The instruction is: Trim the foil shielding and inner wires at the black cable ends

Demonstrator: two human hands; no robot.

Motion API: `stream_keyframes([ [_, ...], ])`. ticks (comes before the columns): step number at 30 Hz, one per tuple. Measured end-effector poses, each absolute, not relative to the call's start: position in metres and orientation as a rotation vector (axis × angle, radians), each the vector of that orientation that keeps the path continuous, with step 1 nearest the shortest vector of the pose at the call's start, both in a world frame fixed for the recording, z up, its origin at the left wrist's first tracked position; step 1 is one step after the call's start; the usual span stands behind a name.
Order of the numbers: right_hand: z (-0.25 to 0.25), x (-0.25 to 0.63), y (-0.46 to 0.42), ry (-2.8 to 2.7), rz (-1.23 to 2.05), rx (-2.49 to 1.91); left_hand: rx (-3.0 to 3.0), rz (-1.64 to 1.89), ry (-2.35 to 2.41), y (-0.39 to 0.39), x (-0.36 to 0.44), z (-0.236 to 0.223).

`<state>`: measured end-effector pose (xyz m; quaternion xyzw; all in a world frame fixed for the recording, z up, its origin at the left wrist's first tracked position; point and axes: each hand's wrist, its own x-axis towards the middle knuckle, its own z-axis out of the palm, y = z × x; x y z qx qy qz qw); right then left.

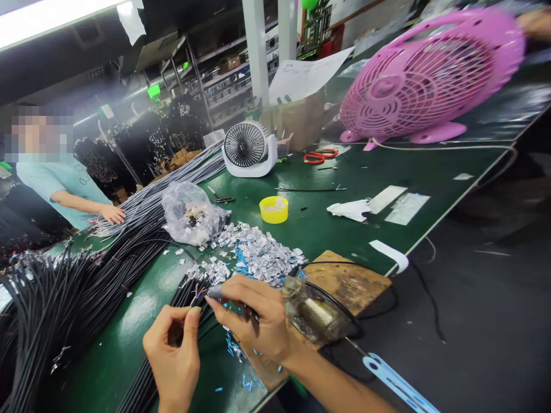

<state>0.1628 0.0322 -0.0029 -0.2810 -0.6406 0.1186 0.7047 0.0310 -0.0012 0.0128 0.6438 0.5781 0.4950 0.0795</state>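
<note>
My left hand point(174, 350) is closed, thumb and forefinger pinching a black cable end point(197, 299) with thin coloured wires fanning out of it. Right beside it, my right hand point(262, 315) is curled, its fingertips at the bared wires. A small dark tool point(252, 318) shows between its fingers; its kind is mostly hidden. Something grey point(215, 291) covers or sits at the tip of its forefinger. Under and behind the hands lie black cables point(178, 295) and a heap of silvery foil scraps point(262, 255) mixed with blue bits.
Thick cable bundles point(94, 287) cover the left; a co-worker's hand point(112, 214) rests on grey cables. Behind stand a plastic bag point(189, 221), yellow dish point(274, 210), white fan point(246, 150), red-handled scissors point(319, 156) and pink fan point(413, 86). A wooden board point(344, 272) bears a grimy device point(316, 312).
</note>
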Motion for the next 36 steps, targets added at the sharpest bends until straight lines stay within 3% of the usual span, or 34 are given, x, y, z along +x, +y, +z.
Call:
stream_keyframes([
  [10, 0.003, 0.166, 0.037, -1.371, 0.815, -0.779, 2.196, 1.524, 1.733, -0.002, 0.032, 0.014],
  [27, -0.007, 0.161, 0.038, -1.427, 0.71, -0.714, 2.301, 1.43, 1.688, 0.006, 0.02, 0.003],
  [36, 0.007, 0.168, 0.042, -1.279, 1.283, -0.568, 1.936, 1.286, 1.513, 0.001, 0.027, 0.009],
])
